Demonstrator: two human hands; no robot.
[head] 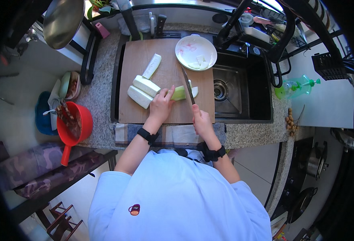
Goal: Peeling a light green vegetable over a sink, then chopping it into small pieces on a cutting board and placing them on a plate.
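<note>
My left hand [161, 104] presses a pale green gourd piece [178, 93] onto the wooden cutting board [168, 114], fingers on its left end. In my right hand [202, 120] is the handle of a kitchen knife [188, 86], its blade standing at the right end of that piece. A cut slice [195, 91] lies just right of the blade. Several long peeled gourd pieces [146, 85] rest left of my left hand, one of them set at an angle farther back. At the board's back right corner, a white plate [189, 40] holds a few pale slices [200, 62].
The board spans the left part of a dark sink [243, 90], whose drain shows at right. A red dipper [88, 120] with meat-like pieces stands left on the granite counter [101, 75]. A black faucet [225, 37] rises behind the sink. A green spray bottle [291, 88] lies right.
</note>
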